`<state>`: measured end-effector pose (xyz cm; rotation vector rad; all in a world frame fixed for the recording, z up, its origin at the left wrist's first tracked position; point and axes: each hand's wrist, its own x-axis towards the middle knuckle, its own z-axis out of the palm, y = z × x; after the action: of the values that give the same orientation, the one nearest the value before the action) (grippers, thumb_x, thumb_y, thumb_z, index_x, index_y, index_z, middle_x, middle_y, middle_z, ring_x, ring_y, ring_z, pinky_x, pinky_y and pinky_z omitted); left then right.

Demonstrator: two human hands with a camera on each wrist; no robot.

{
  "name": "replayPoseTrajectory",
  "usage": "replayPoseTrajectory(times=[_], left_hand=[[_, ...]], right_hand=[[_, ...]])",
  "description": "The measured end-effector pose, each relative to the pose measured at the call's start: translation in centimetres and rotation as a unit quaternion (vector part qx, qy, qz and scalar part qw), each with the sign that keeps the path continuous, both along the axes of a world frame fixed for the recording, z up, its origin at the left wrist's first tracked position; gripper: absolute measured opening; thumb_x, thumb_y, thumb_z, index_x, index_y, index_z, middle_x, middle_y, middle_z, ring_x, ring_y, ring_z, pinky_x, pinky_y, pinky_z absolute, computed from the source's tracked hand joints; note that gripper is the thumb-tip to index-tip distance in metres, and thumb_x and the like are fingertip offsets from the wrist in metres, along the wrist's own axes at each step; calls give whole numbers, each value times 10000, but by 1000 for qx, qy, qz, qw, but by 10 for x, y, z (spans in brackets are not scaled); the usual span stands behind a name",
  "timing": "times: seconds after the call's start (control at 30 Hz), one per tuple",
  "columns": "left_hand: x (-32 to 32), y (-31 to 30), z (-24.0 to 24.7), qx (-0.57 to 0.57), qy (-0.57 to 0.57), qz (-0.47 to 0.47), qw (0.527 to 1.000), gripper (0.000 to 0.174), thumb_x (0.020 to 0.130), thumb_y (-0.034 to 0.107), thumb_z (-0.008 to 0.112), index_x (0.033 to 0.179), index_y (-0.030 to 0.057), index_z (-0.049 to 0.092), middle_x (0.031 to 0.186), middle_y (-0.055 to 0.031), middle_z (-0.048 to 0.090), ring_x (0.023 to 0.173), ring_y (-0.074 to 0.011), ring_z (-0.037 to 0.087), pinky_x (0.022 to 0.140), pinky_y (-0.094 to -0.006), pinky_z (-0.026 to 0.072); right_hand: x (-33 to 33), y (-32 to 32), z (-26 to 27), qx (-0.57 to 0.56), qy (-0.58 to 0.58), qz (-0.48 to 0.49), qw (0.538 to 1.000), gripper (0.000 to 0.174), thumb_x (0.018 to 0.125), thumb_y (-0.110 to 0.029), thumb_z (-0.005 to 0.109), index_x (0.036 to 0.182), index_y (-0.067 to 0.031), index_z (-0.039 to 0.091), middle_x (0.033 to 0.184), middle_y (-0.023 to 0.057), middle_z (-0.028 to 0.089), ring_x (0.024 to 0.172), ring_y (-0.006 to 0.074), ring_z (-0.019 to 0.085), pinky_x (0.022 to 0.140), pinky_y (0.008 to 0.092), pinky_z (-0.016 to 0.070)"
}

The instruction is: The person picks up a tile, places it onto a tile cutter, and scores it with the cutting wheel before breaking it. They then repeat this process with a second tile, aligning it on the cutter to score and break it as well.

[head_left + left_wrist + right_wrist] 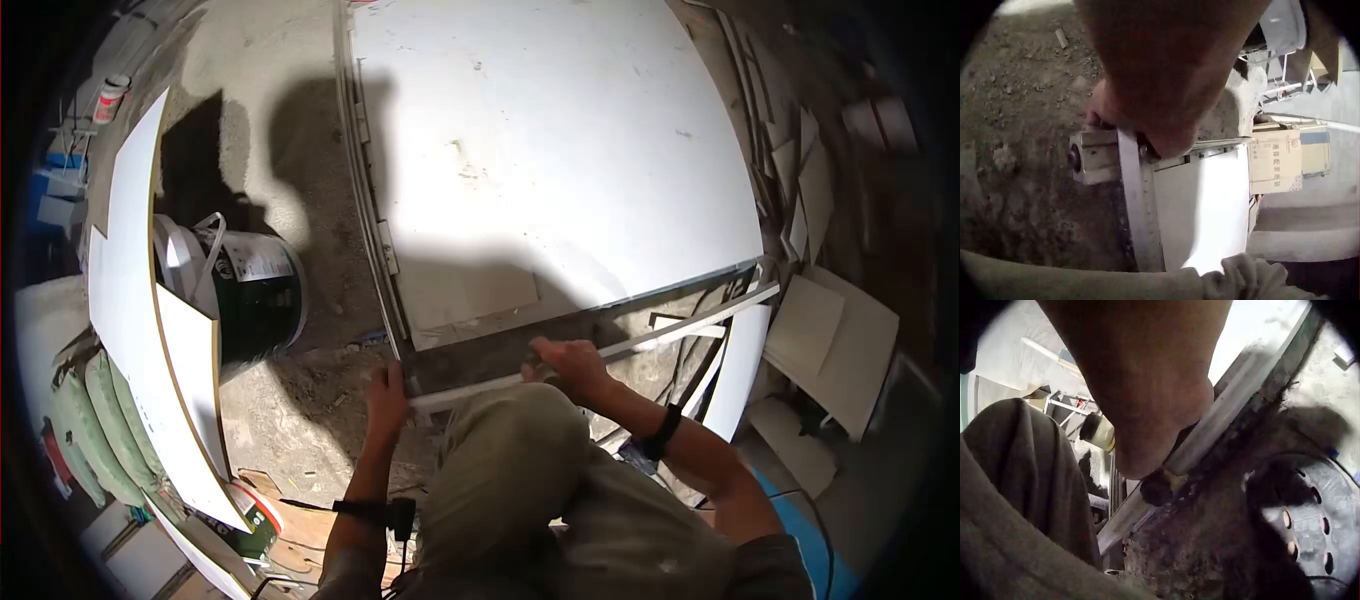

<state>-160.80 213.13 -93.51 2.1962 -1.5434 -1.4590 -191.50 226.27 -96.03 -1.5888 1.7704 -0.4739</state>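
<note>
A long pale bar [660, 340] crosses in front of the large white board [560, 150], beside the near edge of the board's frame. At the bar's left end, my left hand [388, 402] grips it with curled fingers; in the left wrist view the hand [1141, 125] covers part of the squared metal end [1099, 157]. Further right along the bar, my right hand [575, 370] holds a small object whose dark round end [1157, 489] shows against the bar [1210, 434] in the right wrist view. The palm hides the rest of that object.
My raised knee [520, 430] is close beneath the bar. Left of the board stand a dark green bucket [262, 290] and tall white panels [130, 270]. Loose boards [835, 340] lie at the right. A perforated grey object [1310, 519] shows in the right wrist view.
</note>
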Motion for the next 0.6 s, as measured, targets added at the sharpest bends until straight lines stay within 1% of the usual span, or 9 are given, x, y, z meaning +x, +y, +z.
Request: replayPoseTrajectory(times=[0.17,0.23,0.27,0.33,0.37,0.43,0.5,0.57,0.6], left_hand=[[44,47,-18,-50,3,-119,992,458,1016,369,614,1146,-69,623,1047,-243,664,996,-363,655,893,-462,494],[30,48,21,-244,-38,-330,911,371,964,300,690,1102,-41,641,1025,-208,666,984,-347,664,881,-454,509],[23,43,33,-244,-35,-334,910,371,964,300,690,1102,-41,641,1025,-208,666,984,-347,664,881,-454,509],[5,25,51,-86,137,-460,873,361,886,243,791,1101,-14,657,1058,-190,692,976,-292,692,827,-425,537],[-8,17,59,-85,141,-468,868,361,886,243,791,1101,-14,657,1058,-190,692,976,-292,692,827,-425,537],[-45,6,71,122,282,-447,840,389,827,207,852,1114,16,673,1036,-177,724,935,-225,722,750,-397,551],[-86,-11,77,81,274,-484,827,415,813,208,867,1123,12,673,999,-158,735,892,-198,714,730,-381,549],[-137,-33,88,34,253,-526,811,413,806,184,874,1112,-5,670,861,-64,717,775,-129,643,705,-345,539],[-160,-38,88,135,255,-469,835,302,824,83,843,1066,4,682,847,-4,653,767,-73,576,689,-278,499]], right_hand=[[7,30,39,125,-8,66,990,309,881,-285,672,1037,-45,555,783,187,710,781,406,723,674,511,559],[4,29,56,190,-7,93,977,302,899,-290,651,1046,-43,558,797,199,716,783,425,720,683,534,555],[0,24,64,214,1,97,972,356,920,-356,665,1057,-41,572,842,219,725,823,426,723,741,525,565],[-10,7,90,225,16,88,970,415,924,-429,673,1098,-61,593,873,221,728,875,414,724,755,519,568],[-18,-3,101,238,30,81,967,476,927,-501,681,1139,-80,613,903,223,732,927,402,724,769,513,570],[-44,-26,105,233,16,50,971,651,864,-685,699,1082,-73,653,915,242,723,966,390,714,851,523,559],[-83,-59,114,306,-24,80,948,763,807,-778,696,1060,-58,682,986,242,728,976,360,716,890,482,565],[-131,-71,116,193,-33,92,976,820,820,-803,662,1057,-19,692,996,212,726,946,319,713,846,436,574],[-152,-82,150,189,25,47,980,728,843,-703,717,1037,-2,699,910,181,724,858,297,710,807,425,566]])
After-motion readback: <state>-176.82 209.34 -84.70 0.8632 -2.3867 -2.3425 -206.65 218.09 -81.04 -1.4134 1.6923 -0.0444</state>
